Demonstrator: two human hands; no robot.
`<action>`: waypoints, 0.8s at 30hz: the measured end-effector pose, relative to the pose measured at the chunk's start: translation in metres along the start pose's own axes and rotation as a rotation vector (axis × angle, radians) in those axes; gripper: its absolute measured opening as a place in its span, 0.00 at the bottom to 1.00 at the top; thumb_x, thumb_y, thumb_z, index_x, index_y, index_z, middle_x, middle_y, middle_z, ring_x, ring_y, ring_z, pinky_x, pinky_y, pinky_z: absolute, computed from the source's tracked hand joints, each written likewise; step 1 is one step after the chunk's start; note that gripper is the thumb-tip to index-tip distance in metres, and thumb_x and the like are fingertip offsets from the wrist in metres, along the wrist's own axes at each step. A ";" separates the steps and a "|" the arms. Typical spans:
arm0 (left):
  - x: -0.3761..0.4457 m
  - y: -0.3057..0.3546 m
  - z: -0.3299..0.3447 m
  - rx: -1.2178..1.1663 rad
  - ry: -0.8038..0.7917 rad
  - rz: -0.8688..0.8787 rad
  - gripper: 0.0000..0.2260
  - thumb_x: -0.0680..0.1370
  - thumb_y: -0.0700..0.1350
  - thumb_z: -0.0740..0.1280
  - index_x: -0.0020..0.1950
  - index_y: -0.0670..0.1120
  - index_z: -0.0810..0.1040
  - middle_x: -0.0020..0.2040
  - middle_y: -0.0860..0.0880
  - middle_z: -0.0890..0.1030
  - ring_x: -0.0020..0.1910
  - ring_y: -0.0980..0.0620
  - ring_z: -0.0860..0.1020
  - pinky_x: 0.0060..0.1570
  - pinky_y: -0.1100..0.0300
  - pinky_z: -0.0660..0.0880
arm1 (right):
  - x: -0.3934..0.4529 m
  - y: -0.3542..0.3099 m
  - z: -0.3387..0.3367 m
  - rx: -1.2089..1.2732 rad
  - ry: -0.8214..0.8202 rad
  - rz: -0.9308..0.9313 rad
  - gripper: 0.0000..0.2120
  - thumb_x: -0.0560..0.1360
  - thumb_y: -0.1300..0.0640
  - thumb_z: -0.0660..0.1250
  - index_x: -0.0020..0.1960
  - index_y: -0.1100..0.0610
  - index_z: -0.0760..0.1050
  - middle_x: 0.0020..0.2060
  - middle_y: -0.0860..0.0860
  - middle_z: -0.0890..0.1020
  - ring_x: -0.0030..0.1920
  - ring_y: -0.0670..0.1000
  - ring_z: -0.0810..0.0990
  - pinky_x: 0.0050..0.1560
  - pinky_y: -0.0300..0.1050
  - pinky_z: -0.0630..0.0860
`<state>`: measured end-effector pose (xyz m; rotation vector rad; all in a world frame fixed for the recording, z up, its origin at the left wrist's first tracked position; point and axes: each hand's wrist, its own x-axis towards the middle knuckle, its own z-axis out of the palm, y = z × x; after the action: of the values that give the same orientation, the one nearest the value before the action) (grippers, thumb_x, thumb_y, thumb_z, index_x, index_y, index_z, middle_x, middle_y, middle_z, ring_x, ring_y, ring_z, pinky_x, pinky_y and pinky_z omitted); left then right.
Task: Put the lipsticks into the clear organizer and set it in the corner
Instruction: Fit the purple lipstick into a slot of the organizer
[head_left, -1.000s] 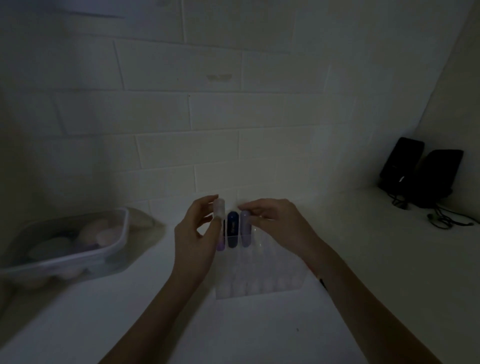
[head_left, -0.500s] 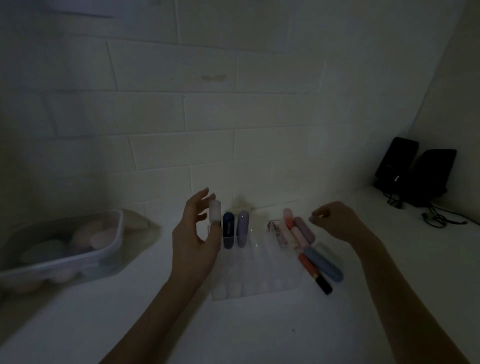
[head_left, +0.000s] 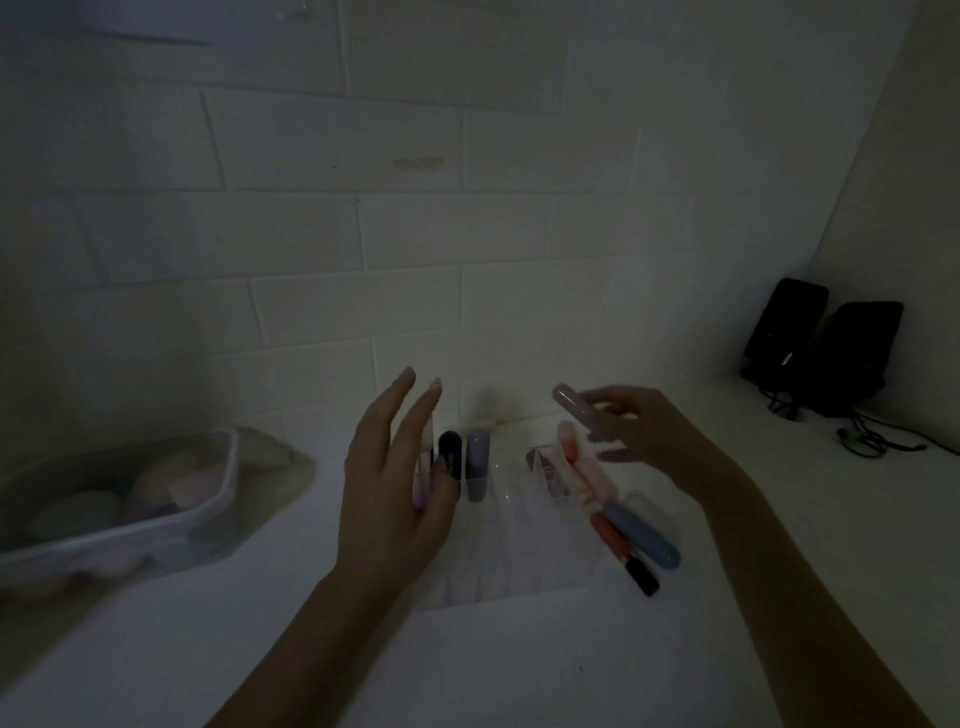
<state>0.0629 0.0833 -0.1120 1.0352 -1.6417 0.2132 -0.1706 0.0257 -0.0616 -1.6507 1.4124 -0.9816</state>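
The clear organizer (head_left: 524, 551) stands on the white counter in dim light. In its back row stand a dark blue lipstick (head_left: 450, 457) and a lilac lipstick (head_left: 477, 457), with a pale one partly hidden behind my left hand (head_left: 389, 483). That hand hovers open at the organizer's left side, fingers spread. My right hand (head_left: 649, 431) holds a mauve lipstick (head_left: 576, 408) above a loose pile at the organizer's right: pink lipsticks (head_left: 576, 462), a blue lipstick (head_left: 644, 535) and a red and black lipstick (head_left: 621, 551).
A clear plastic tub (head_left: 156, 525) with pale rounded items sits at the left. Two black speakers (head_left: 826, 343) with cables (head_left: 872, 436) stand in the far right corner. A white tiled wall (head_left: 415, 234) runs behind the counter.
My right hand left the organizer's back row, reached to the loose pile at the right and lifted a mauve lipstick. My left hand let go of the pale lipstick and spread open.
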 end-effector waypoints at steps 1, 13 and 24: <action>0.001 0.002 -0.001 0.037 0.021 0.056 0.21 0.75 0.43 0.60 0.68 0.40 0.69 0.69 0.41 0.67 0.69 0.48 0.65 0.68 0.60 0.61 | -0.005 -0.013 0.001 0.082 -0.091 -0.036 0.18 0.64 0.41 0.70 0.48 0.50 0.78 0.45 0.54 0.82 0.43 0.50 0.83 0.45 0.44 0.82; 0.004 0.012 -0.006 -0.109 -0.032 0.002 0.13 0.74 0.45 0.63 0.58 0.47 0.79 0.55 0.56 0.75 0.58 0.58 0.73 0.52 0.69 0.69 | -0.014 -0.041 0.023 0.157 -0.255 -0.430 0.19 0.68 0.71 0.70 0.54 0.53 0.78 0.49 0.53 0.82 0.52 0.46 0.82 0.53 0.36 0.79; 0.004 0.006 -0.004 -0.025 0.021 0.244 0.09 0.71 0.42 0.67 0.47 0.40 0.84 0.49 0.53 0.79 0.53 0.52 0.77 0.57 0.63 0.70 | -0.015 -0.042 0.049 0.507 -0.326 -0.272 0.13 0.79 0.62 0.58 0.56 0.51 0.77 0.55 0.48 0.81 0.55 0.49 0.82 0.54 0.44 0.80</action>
<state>0.0617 0.0875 -0.1053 0.8097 -1.7455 0.3636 -0.1099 0.0483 -0.0461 -1.5438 0.6641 -1.0555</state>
